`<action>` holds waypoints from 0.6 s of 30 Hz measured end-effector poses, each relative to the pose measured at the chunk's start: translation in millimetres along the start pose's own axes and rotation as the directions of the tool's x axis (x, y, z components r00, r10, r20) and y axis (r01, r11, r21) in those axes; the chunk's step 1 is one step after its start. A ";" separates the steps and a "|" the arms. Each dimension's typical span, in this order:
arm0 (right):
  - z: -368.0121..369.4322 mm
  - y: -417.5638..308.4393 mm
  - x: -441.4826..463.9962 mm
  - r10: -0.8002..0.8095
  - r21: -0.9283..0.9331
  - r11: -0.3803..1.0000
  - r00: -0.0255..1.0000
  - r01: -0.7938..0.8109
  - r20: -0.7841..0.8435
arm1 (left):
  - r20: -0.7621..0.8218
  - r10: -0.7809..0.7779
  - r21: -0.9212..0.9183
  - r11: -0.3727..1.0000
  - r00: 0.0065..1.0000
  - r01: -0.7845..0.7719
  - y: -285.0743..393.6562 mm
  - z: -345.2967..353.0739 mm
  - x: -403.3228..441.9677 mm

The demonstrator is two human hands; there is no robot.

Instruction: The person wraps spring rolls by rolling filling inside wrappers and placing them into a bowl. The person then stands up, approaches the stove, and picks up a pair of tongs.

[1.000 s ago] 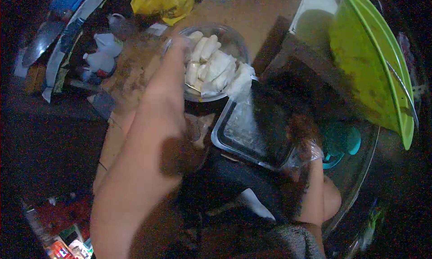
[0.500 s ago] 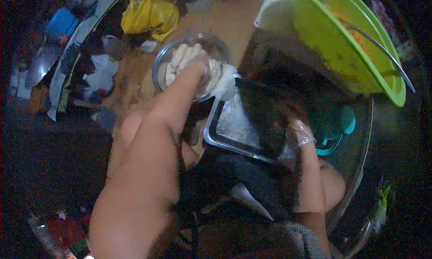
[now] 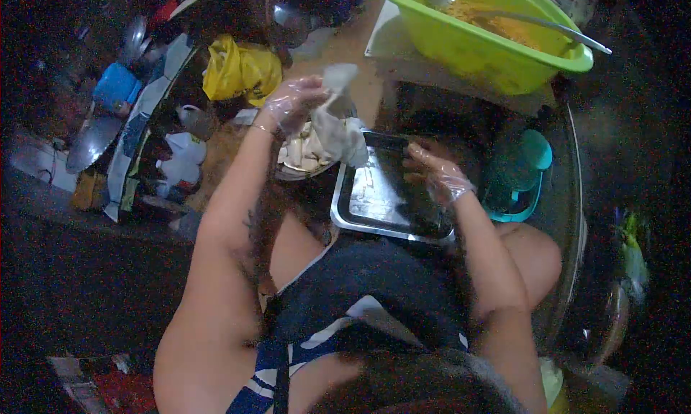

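My left hand (image 3: 291, 103), in a clear plastic glove, pinches a white cloth (image 3: 338, 122) by its upper part. The cloth hangs over the right side of a round metal bowl (image 3: 277, 171) holding several pale, elongated pieces (image 3: 308, 153), whose kind I cannot tell. Part of the bowl is hidden by the cloth and my left hand. A dark-lined rectangular metal tray (image 3: 385, 232) rests in front of my lap, with a shiny light patch on its bottom. Above the tray's right side is my right hand (image 3: 435, 175), also gloved, fingers loosely bent and apart, holding nothing visible.
A large green basin (image 3: 497, 65) with orange contents and a metal ladle (image 3: 561, 29) stands at the upper right. A teal container (image 3: 529, 158) is right of the tray. Beyond the bowl lies a yellow plastic bag (image 3: 241, 70); a white jug (image 3: 181, 158) is at left.
My left hand has come up out of the bowl, lifting the cloth off the pale pieces. My right hand has moved left and up over the tray. The view has shifted.
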State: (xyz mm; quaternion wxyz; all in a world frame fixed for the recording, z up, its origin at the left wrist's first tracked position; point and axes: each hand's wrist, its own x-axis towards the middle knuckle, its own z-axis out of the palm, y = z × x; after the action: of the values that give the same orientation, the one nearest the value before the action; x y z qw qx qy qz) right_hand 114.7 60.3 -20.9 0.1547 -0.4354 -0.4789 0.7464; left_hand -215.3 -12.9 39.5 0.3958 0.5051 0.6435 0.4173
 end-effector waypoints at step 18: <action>38.4 -15.4 24.5 -0.351 -0.436 0.859 0.928 0.267 -0.122 | 0.005 0.017 0.047 0.999 1.000 -0.018 6.2 58.7 -31.2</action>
State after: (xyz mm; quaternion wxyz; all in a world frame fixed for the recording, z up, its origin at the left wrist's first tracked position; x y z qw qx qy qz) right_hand 67.2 61.5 -14.0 0.2244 -0.4471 -0.6715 0.5467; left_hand -153.1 -34.6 28.2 0.3817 0.5208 0.6477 0.4043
